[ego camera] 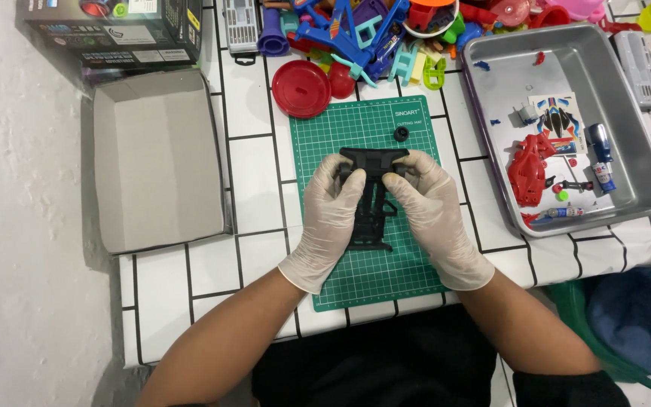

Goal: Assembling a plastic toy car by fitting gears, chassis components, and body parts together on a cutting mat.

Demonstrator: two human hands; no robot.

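Your gloved left hand (331, 216) and right hand (432, 215) both grasp the black plastic chassis (371, 197) over the green cutting mat (340, 136), fingers curled around its wide top end.

The flat black plastic chassis frame (371, 197) looks matt; the thin whitish rubbery gloves on the left hand (331, 215) and right hand (432, 213) are smooth, faintly wrinkled; the green cutting mat (408, 260) — dull; the rectangular metal tray (627, 136) — brushed sheen.
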